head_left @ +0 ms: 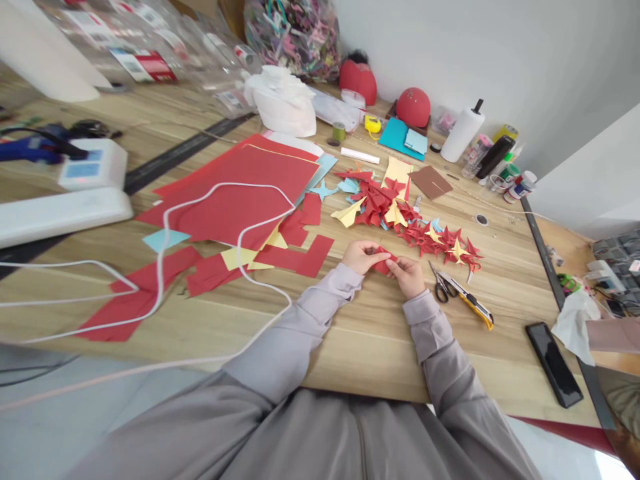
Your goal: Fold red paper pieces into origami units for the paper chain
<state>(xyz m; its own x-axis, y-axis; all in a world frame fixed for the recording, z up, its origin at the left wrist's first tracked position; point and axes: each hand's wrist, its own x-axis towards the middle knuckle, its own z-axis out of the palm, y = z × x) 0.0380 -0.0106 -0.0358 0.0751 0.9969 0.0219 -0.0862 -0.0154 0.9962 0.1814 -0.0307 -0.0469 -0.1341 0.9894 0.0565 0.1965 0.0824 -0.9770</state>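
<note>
Between my two hands is a small folded piece of red paper (383,262), held just above the wooden table. My left hand (364,256) pinches its left side, thumb on top. The fingers of my right hand (407,273) grip its right side. Beyond my hands lies a pile of folded paper pieces (381,203), mostly red with some yellow and light blue. A row of red and yellow paper stars (440,241) continues to the right. Scissors (442,285) and a yellow utility knife (475,307) lie right of my right hand.
Red paper sheets (245,193) and cut strips (315,256) spread to the left, with a white cable (241,247) looping over them. A black phone (554,363) lies near the right edge. Bottles (520,187) stand at the back right. Another person's arm (614,335) shows far right.
</note>
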